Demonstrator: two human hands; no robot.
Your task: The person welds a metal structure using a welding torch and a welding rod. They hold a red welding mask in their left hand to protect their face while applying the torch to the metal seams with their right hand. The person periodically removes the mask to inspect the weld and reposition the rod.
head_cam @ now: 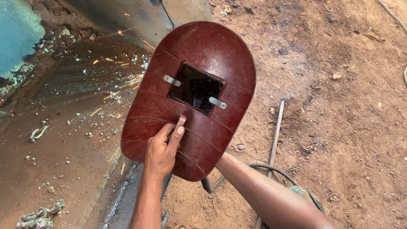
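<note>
My left hand [163, 148] grips a dark red welding hand shield [203, 46] from behind and holds it up in front of me. The thumb is pressed flat on the shield's back face. The shield has a dark rectangular viewing window [196, 88] held by two small metal clips. My right forearm [263, 191] reaches in from the lower right and passes under the shield, so my right hand is hidden behind it. Orange sparks [127, 80] fly out to the left from behind the shield.
A rusty brown metal plate [63, 127] strewn with slag bits lies on the left, with a rough weld seam [116, 199] along its lower edge. A thin metal rod [275, 135] and a grey cable [271, 168] lie on the reddish dirt ground [347, 127] to the right.
</note>
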